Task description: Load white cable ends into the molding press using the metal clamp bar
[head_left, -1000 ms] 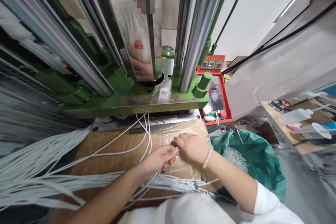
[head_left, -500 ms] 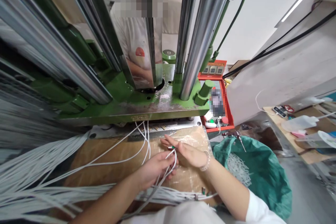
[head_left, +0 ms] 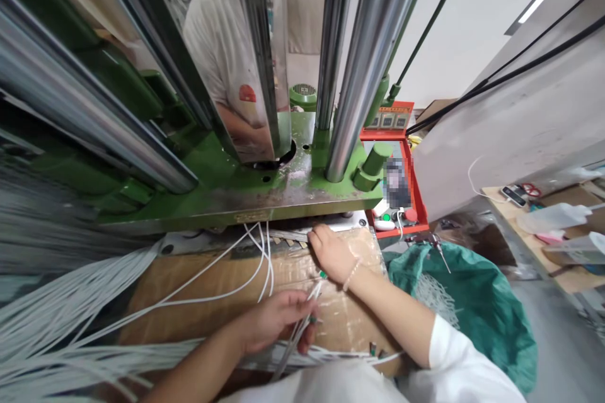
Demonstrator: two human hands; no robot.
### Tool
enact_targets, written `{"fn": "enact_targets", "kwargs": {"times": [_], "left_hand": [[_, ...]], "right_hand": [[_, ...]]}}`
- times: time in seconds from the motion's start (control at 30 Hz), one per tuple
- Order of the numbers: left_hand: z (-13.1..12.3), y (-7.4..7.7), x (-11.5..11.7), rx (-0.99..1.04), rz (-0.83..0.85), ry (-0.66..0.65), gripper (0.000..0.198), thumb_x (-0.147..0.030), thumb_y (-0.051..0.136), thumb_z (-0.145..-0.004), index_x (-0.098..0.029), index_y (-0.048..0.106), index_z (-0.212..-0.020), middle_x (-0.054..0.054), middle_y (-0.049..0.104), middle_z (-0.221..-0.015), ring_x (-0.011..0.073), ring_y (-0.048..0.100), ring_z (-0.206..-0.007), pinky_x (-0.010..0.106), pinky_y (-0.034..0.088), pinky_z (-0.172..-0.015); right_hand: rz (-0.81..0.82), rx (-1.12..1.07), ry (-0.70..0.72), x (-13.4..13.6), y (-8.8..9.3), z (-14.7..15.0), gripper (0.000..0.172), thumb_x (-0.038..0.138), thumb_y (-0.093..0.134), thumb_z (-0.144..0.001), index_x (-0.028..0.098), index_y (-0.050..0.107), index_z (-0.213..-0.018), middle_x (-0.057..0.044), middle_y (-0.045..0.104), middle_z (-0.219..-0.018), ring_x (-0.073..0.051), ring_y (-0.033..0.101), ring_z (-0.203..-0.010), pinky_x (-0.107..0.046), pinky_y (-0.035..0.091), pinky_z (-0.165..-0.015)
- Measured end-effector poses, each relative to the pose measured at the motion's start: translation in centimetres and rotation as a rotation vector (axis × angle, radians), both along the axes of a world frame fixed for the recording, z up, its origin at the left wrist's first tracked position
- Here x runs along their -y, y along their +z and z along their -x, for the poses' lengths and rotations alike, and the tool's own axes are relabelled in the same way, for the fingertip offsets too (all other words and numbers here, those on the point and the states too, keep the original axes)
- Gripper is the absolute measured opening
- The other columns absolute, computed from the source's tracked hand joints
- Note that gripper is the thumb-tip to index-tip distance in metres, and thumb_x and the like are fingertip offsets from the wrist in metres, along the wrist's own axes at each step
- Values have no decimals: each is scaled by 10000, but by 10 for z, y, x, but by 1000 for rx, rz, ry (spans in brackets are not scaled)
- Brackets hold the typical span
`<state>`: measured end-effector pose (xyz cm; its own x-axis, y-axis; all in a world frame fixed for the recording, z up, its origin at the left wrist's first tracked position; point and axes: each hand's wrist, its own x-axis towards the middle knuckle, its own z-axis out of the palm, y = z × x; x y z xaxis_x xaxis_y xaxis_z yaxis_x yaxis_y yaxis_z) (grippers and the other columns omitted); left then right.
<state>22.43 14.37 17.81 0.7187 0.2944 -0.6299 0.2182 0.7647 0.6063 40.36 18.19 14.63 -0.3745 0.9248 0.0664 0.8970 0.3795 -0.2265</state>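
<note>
My left hand (head_left: 274, 322) is closed around a few white cables (head_left: 302, 321) with green-tipped ends, low over the brown cardboard board (head_left: 198, 293). My right hand (head_left: 331, 252), with a bead bracelet at the wrist, reaches forward to the metal mold slot (head_left: 288, 237) under the green press plate (head_left: 246, 192); its fingers are curled at the slot, and what they pinch is hidden. Three white cables (head_left: 265, 252) run from the slot back over the board.
A thick bundle of white cables (head_left: 61, 321) fans out at the left. Shiny steel columns (head_left: 373, 56) rise from the press. A red control box (head_left: 397, 182) stands at the right. A green bag (head_left: 463, 308) holds scraps. A table with bottles (head_left: 553, 220) lies far right.
My right hand has left the left hand and moved forward to the mold slot. My left hand has drawn back a little with its cables. The view has tilted down.
</note>
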Motion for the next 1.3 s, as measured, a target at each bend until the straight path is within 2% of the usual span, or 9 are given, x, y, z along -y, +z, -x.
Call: {"fn": "enact_targets", "kwargs": {"times": [0.17, 0.27, 0.37, 0.47, 0.67, 0.9, 1.07, 1.2, 1.3], "left_hand": [[5, -3, 3, 134, 31, -316, 498, -622, 644, -725, -126, 605, -691, 31, 590, -572, 110, 500, -466, 248, 377, -516], [3, -6, 2, 179, 69, -121, 491, -598, 754, -612, -143, 572, -651, -20, 508, -501, 91, 456, -456, 232, 374, -512], [-5, -12, -2, 19, -14, 194, 483, -532, 816, -555, -151, 533, -646, -40, 500, -539, 68, 423, -479, 206, 361, -517], [-16, -17, -7, -211, -160, 265, 487, -541, 801, -559, -140, 548, -669, -36, 520, -579, 51, 362, -483, 176, 241, -457], [-29, -11, -6, -248, -341, 10, 459, -584, 659, -702, -125, 685, -717, -59, 411, -470, 68, 243, -450, 213, 201, -468], [-30, -13, -6, -182, -363, -13, 376, -497, 647, -741, -129, 726, -737, 49, 666, -752, 168, 545, -739, 219, 373, -666], [-33, -9, -5, -237, -301, 50, 332, -460, 681, -691, -130, 689, -664, 14, 614, -618, 147, 518, -643, 228, 378, -646], [-36, -2, -4, -220, -298, 101, 399, -535, 701, -648, -140, 646, -643, -28, 498, -509, 136, 485, -596, 218, 353, -585], [-34, -5, -3, -289, -310, 118, 427, -564, 704, -627, -151, 600, -614, -77, 353, -437, 81, 296, -457, 211, 244, -480]], "right_hand": [[230, -100, -202, 63, 18, -26, 400, 10, 455, -715, 58, 547, -1101, -165, 550, -1000, -253, 527, -888, -382, 461, -809], [539, -643, -264, 82, 21, -39, 515, 51, 465, -579, 121, 543, -1083, -74, 563, -879, -191, 537, -791, -310, 466, -736], [846, -1369, -378, 81, 15, -35, 437, 126, 448, -521, 161, 543, -946, 3, 508, -749, -104, 474, -548, -210, 391, -478], [970, -1737, -490, 71, 5, -17, 512, 193, 497, -540, 171, 529, -1051, 17, 507, -740, -61, 421, -417, -156, 257, -327], [702, -1453, -497, 63, -17, 5, 555, 486, 480, -841, 173, 464, -1299, 81, 428, -445, -83, 384, -292, -152, 302, -266], [686, -1332, -432, 67, -17, 2, 458, 504, 393, -907, 166, 534, -1183, 48, 467, -511, -110, 441, -324, -193, 338, -272], [382, -1135, -407, 68, -16, 5, 366, 448, 371, -928, 169, 577, -1045, -15, 529, -661, -143, 560, -561, -227, 466, -462], [638, -1239, -455, 70, -19, 6, 464, 496, 310, -948, 184, 449, -1263, 55, 451, -483, -131, 458, -342, -206, 352, -303], [608, -1214, -457, 70, -17, 7, 476, 544, 342, -934, 187, 501, -1205, 42, 464, -492, -126, 457, -342, -206, 342, -303]]}}
